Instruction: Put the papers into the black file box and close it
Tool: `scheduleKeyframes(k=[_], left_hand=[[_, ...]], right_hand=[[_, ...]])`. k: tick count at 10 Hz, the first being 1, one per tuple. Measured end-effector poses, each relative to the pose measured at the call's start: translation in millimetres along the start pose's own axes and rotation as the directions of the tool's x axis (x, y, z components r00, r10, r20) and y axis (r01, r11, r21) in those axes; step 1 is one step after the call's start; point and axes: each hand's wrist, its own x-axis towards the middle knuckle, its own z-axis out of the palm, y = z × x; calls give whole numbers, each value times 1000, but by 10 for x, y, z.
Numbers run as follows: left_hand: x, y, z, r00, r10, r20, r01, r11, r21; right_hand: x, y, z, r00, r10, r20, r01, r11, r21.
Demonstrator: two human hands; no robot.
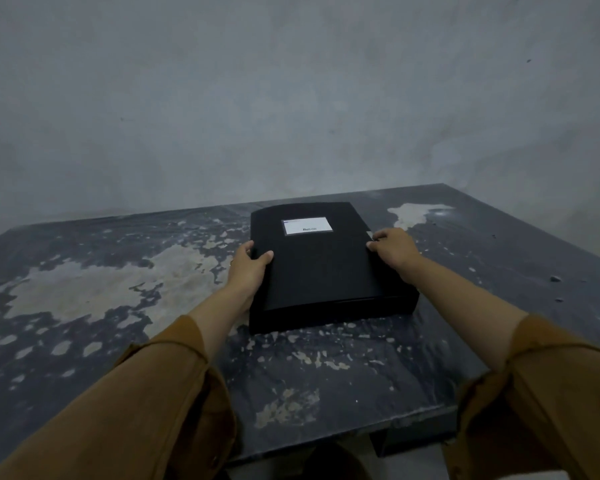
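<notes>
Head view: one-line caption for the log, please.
Both hands, left hand and right hand, grip the black file box lying flat on the table.

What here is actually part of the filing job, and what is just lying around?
Part of the job:
- black file box, lid down, flat on the table
- white label on its lid
- left hand gripping the box's left edge
- right hand at its right edge
- no loose papers in view

Just there:
- worn, paint-flaked table
- small debris bits at the table's right
- grey wall
</notes>
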Motion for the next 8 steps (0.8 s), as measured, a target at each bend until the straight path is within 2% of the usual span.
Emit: scheduleKeyframes(k=[1,2,3,5,8], left_hand=[[70,-34,43,1000,10,-23,-9,1000,14],[135,-45,86,999,33,-27,-32,998,51],[203,-51,101,998,46,-32,-43,995,94],[278,-62,115,998,56,-29,-51,988,145],[287,8,-41,996,81,48,-92,945,314]], right_hand=[[88,-19,28,1000,6,23,-7,1000,4],[153,-41,58,996,-46,75,50,997,-52],[227,-45,96,994,-76,84,88,985,-148],[273,-37,148,993,-96,65,107,974,-201],[136,-150,133,991,-111,77,131,929,-345]])
